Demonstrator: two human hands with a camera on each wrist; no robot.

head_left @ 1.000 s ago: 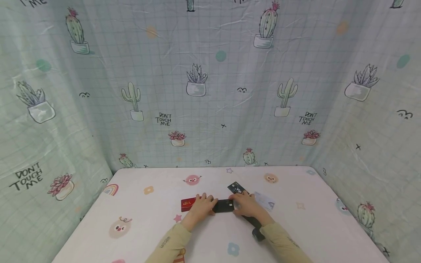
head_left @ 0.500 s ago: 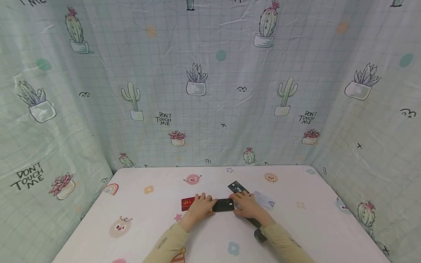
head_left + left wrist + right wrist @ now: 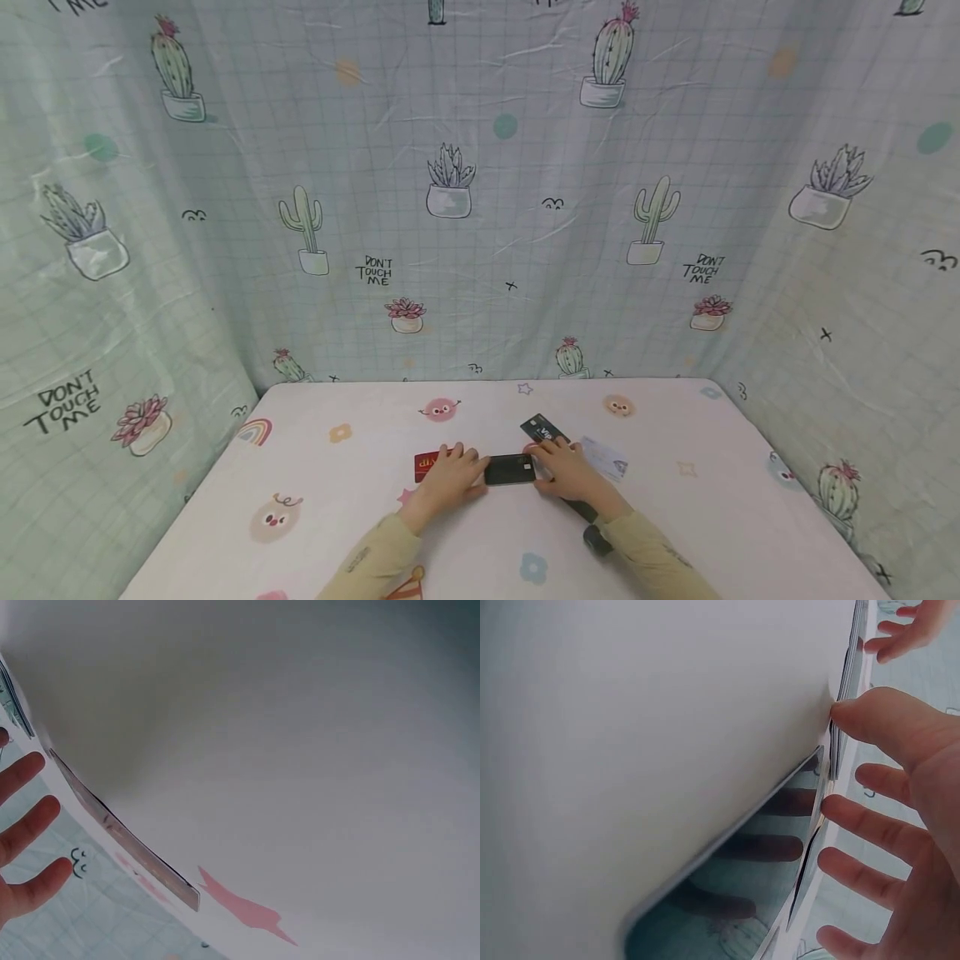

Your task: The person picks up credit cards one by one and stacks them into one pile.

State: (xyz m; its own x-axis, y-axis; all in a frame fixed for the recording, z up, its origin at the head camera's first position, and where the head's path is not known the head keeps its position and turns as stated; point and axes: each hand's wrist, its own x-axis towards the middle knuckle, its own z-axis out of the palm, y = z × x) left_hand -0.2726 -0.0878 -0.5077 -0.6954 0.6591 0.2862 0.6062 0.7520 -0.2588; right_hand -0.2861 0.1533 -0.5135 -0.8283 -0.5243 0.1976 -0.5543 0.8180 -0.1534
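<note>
In the head view, a stack of cards with a black card on top lies between the two hands. The left hand stands just off the stack's left end, over a red VIP card it partly covers; in the left wrist view its fingers are spread and straight. The right hand touches the stack's right end; the right wrist view shows its thumb against the edge of the stack, other fingers extended. Beneath that hand lies a dark VIP card, partly hidden.
A pale card lies to the right of the right hand. A dark card-like strip shows under the right wrist, and a small black object sits beside the sleeve. The printed white tabletop meets patterned curtains behind.
The left hand has drawn slightly left and toward the person, away from the black card. The right hand has barely shifted and stays at the stack's right end.
</note>
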